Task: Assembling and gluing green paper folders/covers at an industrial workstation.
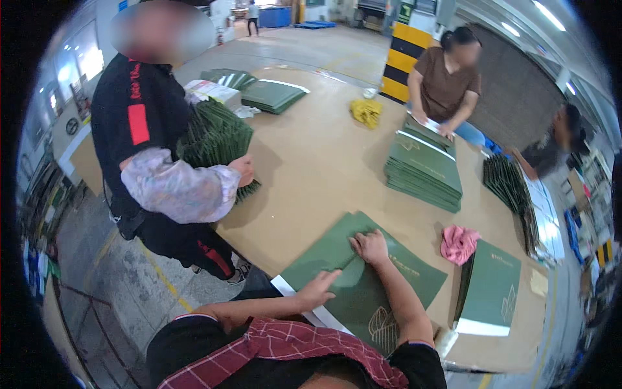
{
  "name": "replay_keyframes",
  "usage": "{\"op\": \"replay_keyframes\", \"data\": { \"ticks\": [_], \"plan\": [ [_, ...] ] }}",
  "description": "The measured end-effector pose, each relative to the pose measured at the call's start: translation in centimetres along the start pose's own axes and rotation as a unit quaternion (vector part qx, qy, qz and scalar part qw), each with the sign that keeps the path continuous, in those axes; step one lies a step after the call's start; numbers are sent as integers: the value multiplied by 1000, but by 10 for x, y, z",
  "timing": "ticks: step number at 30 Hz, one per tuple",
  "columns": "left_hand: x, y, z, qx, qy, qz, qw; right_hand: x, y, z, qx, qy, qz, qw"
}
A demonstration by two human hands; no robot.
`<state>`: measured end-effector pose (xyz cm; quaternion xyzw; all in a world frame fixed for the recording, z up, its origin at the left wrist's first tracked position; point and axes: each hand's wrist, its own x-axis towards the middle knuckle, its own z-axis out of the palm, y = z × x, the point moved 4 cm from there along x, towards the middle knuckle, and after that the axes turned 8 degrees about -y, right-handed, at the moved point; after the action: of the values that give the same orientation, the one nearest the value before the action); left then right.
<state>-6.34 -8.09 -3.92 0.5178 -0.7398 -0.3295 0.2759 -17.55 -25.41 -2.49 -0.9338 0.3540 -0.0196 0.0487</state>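
Directly under left hand (317,290) and right hand (370,247), green sheet (355,288): left fingers loosely extended, right ones bent, right grip unclear.

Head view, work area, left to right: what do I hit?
Fanned dark-green paper bundle → left hand → right hand → crumpled pink cloth → second fanned dark-green stack → small pale-yellow sheet. Left out for overlap: flat green printed sheets under both hands.
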Motion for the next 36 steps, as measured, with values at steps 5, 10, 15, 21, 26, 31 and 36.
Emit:
{"op": "replay_keyframes", "data": {
  "ticks": [5,10,15,21,26,31,36],
  "plan": [
    [30,46,14,294,-202,131,925,0,-6,-12,-9,166,42,985],
    [35,20,12,288,-208,174,919,10,11,8,19,69,195,978],
    [42,18,8,286,-209,162,921,18,26,4,76,67,196,975],
    [16,24,-6,280,-389,104,871,-18,6,19,48,65,349,934],
    [48,39,-3,445,-403,161,783,-19,23,12,165,121,197,959],
    [64,22,-32,346,-365,152,851,-106,-4,-90,-1,297,253,921],
    [53,12,-38,321,-364,81,871,-237,19,-76,191,434,416,776]
  ]
}}
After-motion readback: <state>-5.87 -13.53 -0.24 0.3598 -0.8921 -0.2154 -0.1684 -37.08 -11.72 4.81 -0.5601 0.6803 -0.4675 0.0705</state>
